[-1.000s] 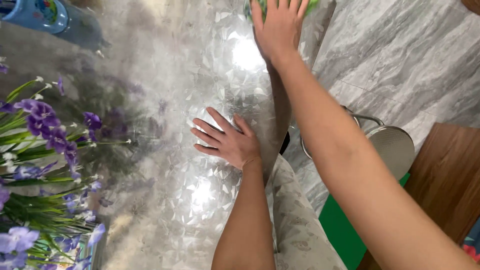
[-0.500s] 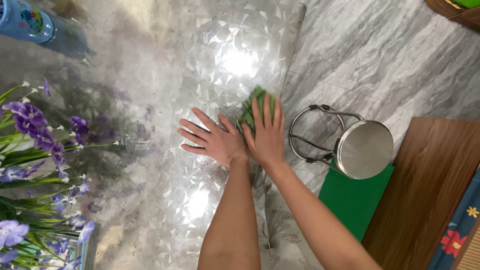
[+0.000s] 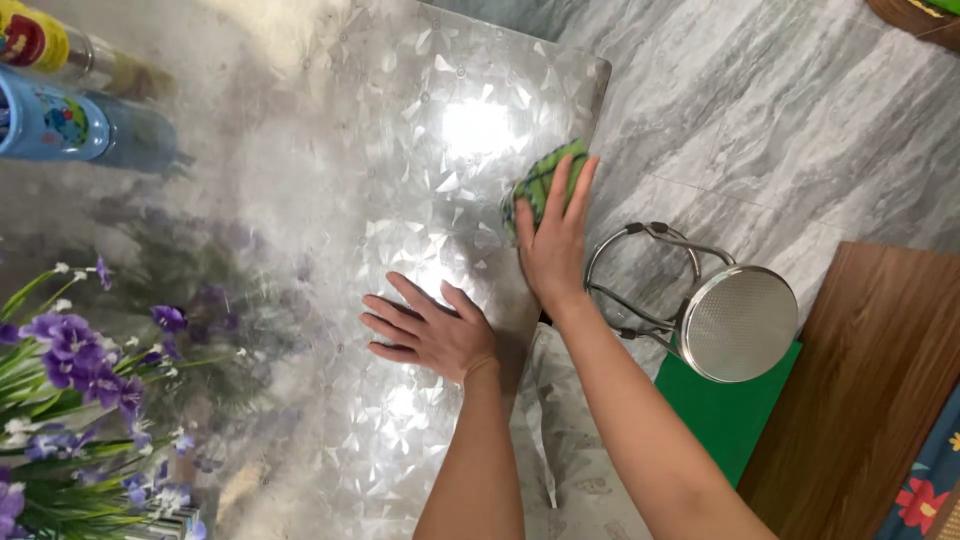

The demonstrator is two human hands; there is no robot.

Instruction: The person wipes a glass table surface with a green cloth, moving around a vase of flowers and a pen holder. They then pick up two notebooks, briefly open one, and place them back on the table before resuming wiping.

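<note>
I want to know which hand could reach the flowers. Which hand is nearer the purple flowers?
Left. The left hand lies flat on the table, right of the purple flowers. The right hand, pressing a green cloth, is farther away, near the table's edge.

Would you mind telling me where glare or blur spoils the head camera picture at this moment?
Head view: a burnt-out glare patch sits on the shiny patterned table just left of the green cloth under the right hand; a weaker one lies beside the flat left hand. The purple flowers look soft, their reflections smeared.
</note>
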